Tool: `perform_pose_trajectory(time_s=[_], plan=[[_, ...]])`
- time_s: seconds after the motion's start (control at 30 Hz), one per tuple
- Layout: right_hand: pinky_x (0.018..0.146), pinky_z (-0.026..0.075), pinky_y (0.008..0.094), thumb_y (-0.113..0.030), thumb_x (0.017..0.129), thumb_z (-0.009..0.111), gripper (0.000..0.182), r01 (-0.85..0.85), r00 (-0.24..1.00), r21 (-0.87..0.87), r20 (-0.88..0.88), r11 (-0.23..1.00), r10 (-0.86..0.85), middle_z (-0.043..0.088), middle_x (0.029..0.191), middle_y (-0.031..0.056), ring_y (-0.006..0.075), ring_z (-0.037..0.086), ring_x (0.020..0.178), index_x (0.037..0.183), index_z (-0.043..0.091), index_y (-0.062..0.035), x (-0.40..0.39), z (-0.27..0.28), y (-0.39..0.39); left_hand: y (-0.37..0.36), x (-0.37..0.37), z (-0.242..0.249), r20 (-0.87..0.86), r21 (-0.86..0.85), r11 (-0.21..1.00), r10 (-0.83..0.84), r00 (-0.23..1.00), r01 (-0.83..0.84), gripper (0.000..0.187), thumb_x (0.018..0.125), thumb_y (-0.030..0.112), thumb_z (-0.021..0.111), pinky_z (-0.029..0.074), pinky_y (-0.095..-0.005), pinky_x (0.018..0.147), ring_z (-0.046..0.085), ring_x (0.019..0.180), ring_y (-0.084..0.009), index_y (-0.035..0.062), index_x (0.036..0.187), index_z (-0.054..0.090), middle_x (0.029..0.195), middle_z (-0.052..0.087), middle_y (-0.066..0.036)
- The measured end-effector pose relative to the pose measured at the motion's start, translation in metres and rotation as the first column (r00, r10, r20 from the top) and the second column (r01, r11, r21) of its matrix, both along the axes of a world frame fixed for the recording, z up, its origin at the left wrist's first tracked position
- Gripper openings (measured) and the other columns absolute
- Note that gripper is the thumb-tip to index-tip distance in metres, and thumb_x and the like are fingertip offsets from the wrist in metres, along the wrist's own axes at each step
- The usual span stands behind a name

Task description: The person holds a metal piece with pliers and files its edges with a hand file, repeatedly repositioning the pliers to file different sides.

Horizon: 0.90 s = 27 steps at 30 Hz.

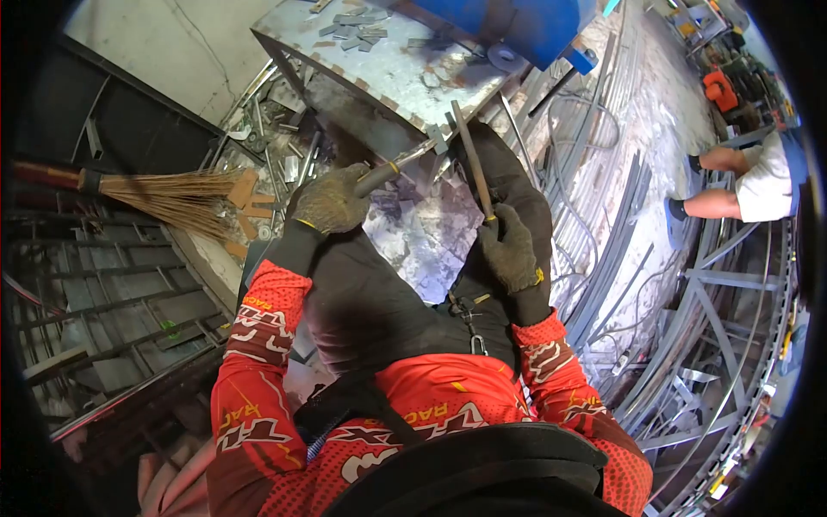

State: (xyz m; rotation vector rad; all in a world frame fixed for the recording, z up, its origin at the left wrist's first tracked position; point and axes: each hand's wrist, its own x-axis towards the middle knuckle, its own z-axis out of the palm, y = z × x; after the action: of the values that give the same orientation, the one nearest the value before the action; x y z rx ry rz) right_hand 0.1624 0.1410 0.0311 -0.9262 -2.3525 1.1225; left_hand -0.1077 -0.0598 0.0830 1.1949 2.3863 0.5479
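My left hand (pixel 332 200), in a dark work glove, is closed around the thick grey handle of a pliers-like tool (pixel 376 177). Its metal end points up and right to a small flat metal piece (pixel 438 139), which it seems to grip, though the contact is too small to be sure. My gloved right hand (pixel 511 250) is wrapped round the lower end of a long, narrow, file-like bar (pixel 471 159). The bar slants up and left, its upper part close beside the metal piece. Both hands are over my dark trousers.
A metal table (pixel 396 73) stands ahead, bearing small metal plates (pixel 355 30) and a blue machine (pixel 517 21). Left lie a straw broom (pixel 172 196) and scraps. Long metal bars (pixel 616 246) and a cable cover the right floor; a person's legs (pixel 719 185) are beyond.
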Motion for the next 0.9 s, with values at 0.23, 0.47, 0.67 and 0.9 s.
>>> perform_pose_trajectory(time_s=[0.23,0.47,0.67,0.9], plan=[[0.088,0.055,0.0466,-0.022,0.088,0.072,0.045,-0.019,1.0,-0.076,0.02,0.997,0.021,0.071,0.107,0.0275,0.0449,0.07,0.104,0.125,0.062,0.0004,-0.005,0.013,-0.007,0.01,-0.006,0.029,0.084,-0.179,0.983,-0.027,0.996,0.041,0.047,0.083,0.035,0.073,0.054,-0.0482,0.09,0.068,0.105,-0.043,0.008,0.12,0.068,0.111,0.072,-0.022],[0.09,0.055,0.0478,-0.024,0.092,0.07,0.045,-0.068,0.997,0.03,-0.028,0.997,0.069,0.07,0.111,0.0286,0.0455,0.069,0.106,0.13,0.062,-0.0003,-0.001,-0.013,-0.005,0.009,-0.02,0.017,0.159,-0.072,0.993,-0.082,0.984,0.094,0.047,0.083,0.036,0.077,0.055,-0.0455,0.089,0.07,0.101,-0.0389,0.0053,0.118,0.07,0.106,0.072,-0.022],[0.087,0.054,0.0522,-0.026,0.099,0.064,0.045,-0.113,0.986,-0.039,0.122,0.993,0.117,0.069,0.111,0.03,0.0483,0.067,0.106,0.137,0.056,-0.0014,0.007,0.021,-0.007,0.013,-0.034,0.019,0.095,-0.121,0.988,-0.085,0.992,0.096,0.048,0.081,0.035,0.08,0.055,-0.0445,0.09,0.07,0.101,-0.039,0.005,0.118,0.071,0.107,0.073,-0.022],[0.071,0.054,0.0565,-0.026,0.1,0.063,0.04,-0.097,0.984,0.083,0.159,0.992,0.083,0.07,0.093,0.0256,0.0471,0.07,0.084,0.135,0.054,-0.0085,0.018,0.03,-0.026,0.016,-0.032,0.017,0.085,-0.187,0.982,-0.017,0.996,0.033,0.049,0.078,0.036,0.078,0.056,-0.0471,0.089,0.071,0.098,-0.0425,0.008,0.118,0.072,0.104,0.074,-0.023]])
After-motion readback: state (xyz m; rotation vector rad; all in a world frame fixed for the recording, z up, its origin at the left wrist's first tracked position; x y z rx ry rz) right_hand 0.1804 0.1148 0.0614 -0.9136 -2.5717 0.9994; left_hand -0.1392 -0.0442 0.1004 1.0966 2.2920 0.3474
